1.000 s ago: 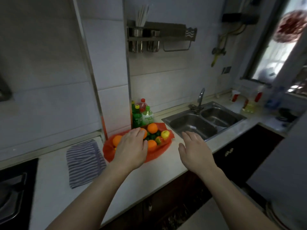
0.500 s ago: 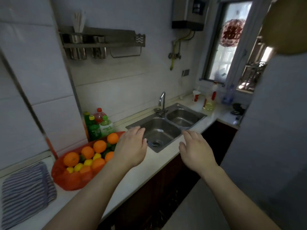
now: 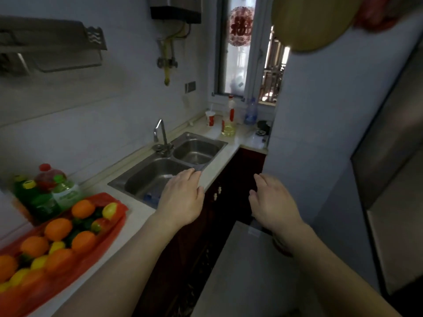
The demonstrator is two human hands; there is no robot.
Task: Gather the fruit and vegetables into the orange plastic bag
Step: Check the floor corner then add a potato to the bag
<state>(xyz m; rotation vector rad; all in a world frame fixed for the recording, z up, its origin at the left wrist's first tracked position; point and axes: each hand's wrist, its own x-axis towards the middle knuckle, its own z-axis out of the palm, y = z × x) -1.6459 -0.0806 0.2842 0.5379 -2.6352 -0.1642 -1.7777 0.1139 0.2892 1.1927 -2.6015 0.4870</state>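
The orange plastic bag (image 3: 107, 200) lies spread open on the white counter at the lower left. On it sit several oranges (image 3: 58, 228), small yellow fruits (image 3: 109, 209) and dark green pieces (image 3: 84, 223). My left hand (image 3: 180, 200) hovers palm down over the near edge of the sink, well right of the bag, fingers relaxed and holding nothing. Over the floor in front of the cabinets, my right hand (image 3: 274, 202) is held out the same way, also holding nothing.
A steel double sink (image 3: 212, 145) with a tap (image 3: 161, 136) is set into the counter (image 3: 137, 216). Green and red bottles (image 3: 45, 191) stand against the wall behind the bag. More bottles and a cup (image 3: 210, 117) stand by the window. A refrigerator (image 3: 389, 168) fills the right side.
The view has swung right, from the bag towards the sink and window. My left hand has come off the fruit, and both hands now hover by the sink, holding nothing.
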